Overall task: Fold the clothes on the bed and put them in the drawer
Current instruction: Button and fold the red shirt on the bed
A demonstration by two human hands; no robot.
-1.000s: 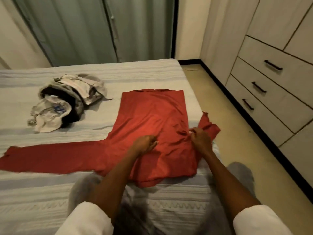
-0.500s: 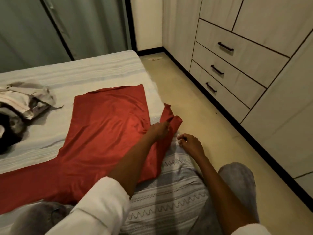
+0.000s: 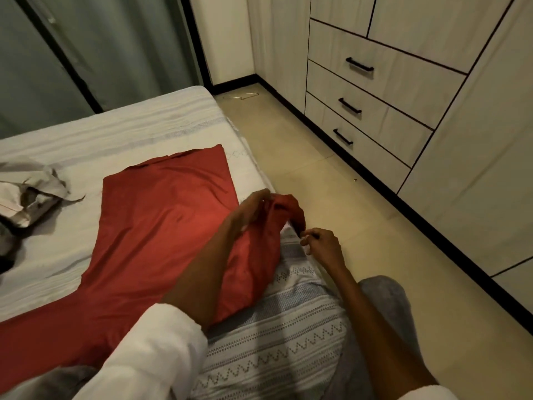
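A red long-sleeved shirt (image 3: pixel 161 226) lies spread flat on the bed (image 3: pixel 144 125), one sleeve running off to the lower left. My left hand (image 3: pixel 251 210) reaches across the shirt and holds the bunched right sleeve at the bed's right edge. My right hand (image 3: pixel 321 243) sits just right of that sleeve, fingers curled, pinching the sleeve's dark tip. A wardrobe with three shut drawers (image 3: pixel 372 108) stands across the floor on the right.
A heap of grey and white clothes (image 3: pixel 26 197) lies on the bed's left side. A thin wire hanger (image 3: pixel 240 96) lies on the beige floor by the far wall. Green curtains hang behind the bed.
My head has turned right toward the wardrobe. My left hand crossed from the shirt's middle to the right sleeve and lifted it, while my right hand dropped back to the bed's edge.
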